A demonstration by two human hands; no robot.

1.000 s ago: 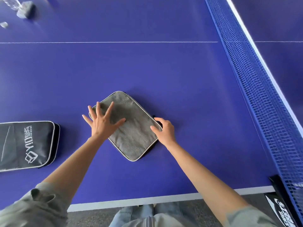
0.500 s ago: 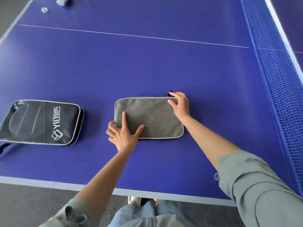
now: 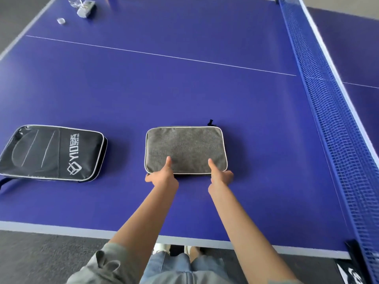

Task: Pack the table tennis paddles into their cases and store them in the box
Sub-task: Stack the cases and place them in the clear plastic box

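Near the front edge of the desk [image 3: 256,181], roughly midway along it, the grey case [image 3: 185,149] lay flat with its long side toward me, and I had both hands on its near edge. My left hand [image 3: 163,178] gripped the near left corner, thumb laid on top of the fabric and fingers tucked under or against the rim; my right hand [image 3: 220,177] held the near right corner the same way. I judged the case to be light and soft-skinned, a woven cloth shell with pale piping, likely to sag a little if lifted by one corner, so a two-handed hold along one long edge seemed sound. Its zip pull [image 3: 210,122] stuck out at the far right corner, away from my hold. The black case [image 3: 51,152] rested well apart, toward the left edge of the desk. No box was in sight.
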